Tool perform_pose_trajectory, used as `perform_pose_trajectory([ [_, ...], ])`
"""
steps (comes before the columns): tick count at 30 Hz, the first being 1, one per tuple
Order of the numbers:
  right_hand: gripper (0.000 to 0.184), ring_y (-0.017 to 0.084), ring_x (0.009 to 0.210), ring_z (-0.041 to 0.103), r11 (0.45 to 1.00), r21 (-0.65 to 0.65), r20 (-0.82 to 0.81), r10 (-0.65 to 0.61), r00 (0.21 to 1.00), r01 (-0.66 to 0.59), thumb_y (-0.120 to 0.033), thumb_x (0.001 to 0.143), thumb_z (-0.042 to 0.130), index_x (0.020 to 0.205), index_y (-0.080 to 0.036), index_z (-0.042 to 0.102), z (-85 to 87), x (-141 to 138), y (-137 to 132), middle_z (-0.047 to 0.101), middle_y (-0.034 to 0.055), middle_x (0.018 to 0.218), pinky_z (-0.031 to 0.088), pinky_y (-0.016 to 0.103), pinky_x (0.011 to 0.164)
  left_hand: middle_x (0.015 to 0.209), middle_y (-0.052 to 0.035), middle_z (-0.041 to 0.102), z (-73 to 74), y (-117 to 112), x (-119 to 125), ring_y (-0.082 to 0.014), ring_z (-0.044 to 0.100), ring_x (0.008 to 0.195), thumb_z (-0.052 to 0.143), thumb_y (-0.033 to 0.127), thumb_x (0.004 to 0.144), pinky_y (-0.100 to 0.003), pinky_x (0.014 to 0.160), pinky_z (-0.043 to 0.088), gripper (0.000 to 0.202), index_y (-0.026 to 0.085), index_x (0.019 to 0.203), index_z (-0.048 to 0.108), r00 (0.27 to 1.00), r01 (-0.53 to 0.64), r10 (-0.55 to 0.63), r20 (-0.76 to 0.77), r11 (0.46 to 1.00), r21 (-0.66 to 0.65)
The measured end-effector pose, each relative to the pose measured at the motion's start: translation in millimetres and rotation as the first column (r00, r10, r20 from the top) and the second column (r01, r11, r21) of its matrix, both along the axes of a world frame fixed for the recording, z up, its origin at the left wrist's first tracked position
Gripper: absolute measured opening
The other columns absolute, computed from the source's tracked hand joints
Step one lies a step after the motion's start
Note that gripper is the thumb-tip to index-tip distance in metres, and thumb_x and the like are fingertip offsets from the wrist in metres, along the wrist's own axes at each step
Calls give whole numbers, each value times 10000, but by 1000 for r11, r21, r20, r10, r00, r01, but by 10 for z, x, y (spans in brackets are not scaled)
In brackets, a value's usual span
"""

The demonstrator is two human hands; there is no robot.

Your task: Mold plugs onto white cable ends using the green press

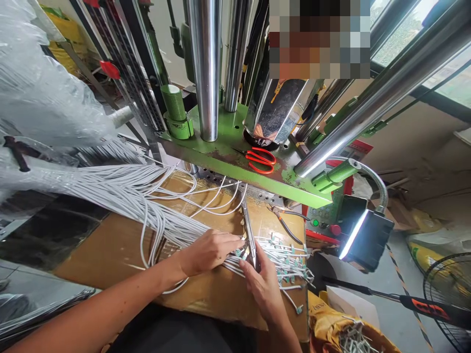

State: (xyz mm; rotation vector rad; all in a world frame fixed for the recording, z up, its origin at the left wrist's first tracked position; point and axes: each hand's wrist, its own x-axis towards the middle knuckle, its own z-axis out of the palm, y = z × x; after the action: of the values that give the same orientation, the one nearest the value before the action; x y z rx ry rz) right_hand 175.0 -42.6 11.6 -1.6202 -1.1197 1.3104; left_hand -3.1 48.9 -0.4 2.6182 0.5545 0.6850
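My right hand (263,279) grips the near end of a long, narrow metal bar (248,223), thumb on one side and fingers on the other. The bar slants away from me, and thin white cables meet its far end. Against the bar's left side is my left hand (211,251), its fingers drawn together at the tips; what they pinch is hidden. Small teal-and-metal pieces show just below those fingertips. Under both hands runs a thick bundle of white cables (172,220), whose ends with teal connectors (283,257) fan out to the right.
Brown cardboard (206,291) covers the work surface. Behind it stands a green press plate (228,164) with steel columns, red-handled scissors (261,160) lying on it. Pliers (285,223) rest at the right. A lit lamp (362,240), a fan (451,294) and a yellow sack (331,321) are further right.
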Motion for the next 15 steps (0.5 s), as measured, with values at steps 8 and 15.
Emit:
perform_pose_trajectory([
  [8, 606, 122, 560, 430, 1000, -15, 5, -8, 1000, 9, -473, 792, 636, 1315, -194, 508, -26, -4, -2, 490, -29, 661, 395, 221, 483, 1064, -118, 717, -35, -29, -12, -203, 695, 931, 372, 100, 913, -303, 813, 567, 323, 107, 1121, 619, 1000, -5, 5, 26, 1000, 16],
  [15, 542, 141, 655, 471, 998, 56, 77, 2, 997, -6, -459, 802, 628, 1259, -177, 553, -21, -7, 12, 550, 2, 760, 447, 245, 596, 1037, -83, 729, -113, 13, 43, -180, 702, 897, 427, 119, 898, -265, 792, 551, 295, 166, 1090, 647, 995, -51, 65, 73, 983, -179],
])
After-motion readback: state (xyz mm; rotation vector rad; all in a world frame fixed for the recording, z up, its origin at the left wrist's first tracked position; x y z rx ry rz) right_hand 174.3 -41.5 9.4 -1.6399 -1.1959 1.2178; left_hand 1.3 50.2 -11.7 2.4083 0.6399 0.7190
